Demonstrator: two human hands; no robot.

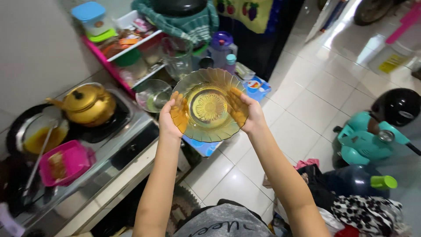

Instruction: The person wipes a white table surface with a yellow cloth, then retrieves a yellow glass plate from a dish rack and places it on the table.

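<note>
Both of your hands are up in front of you, gripping one amber glass bowl point(209, 105) between them. Your left hand point(172, 115) clasps its left rim and your right hand point(244, 112) clasps its right rim, fingers spread behind the glass and showing through it. The bowl is tilted so that its inside, with a flower pattern pressed into the bottom and a scalloped edge, faces you. It is in the air, touching nothing but your hands, above the gap between the stove point(109, 131) and the tiled floor point(315, 92).

To your left a brass-coloured kettle point(85, 103) sits on a burner, with a pan point(37, 134) of yellow liquid and a pink container point(66, 162) beside it. Just behind the bowl lies a clear glass lid point(151, 94), and a clear glass pitcher point(177, 57) stands on the pink shelf rack point(105, 59).

By my reading, you are at the carrying or looking-over stage: the bowl is lifted, held level enough, and not yet set anywhere. Whatever comes next calls for a steady two-sided grip, since the glass is smooth, and for a clear path past the lid and the pitcher close behind it.
</note>
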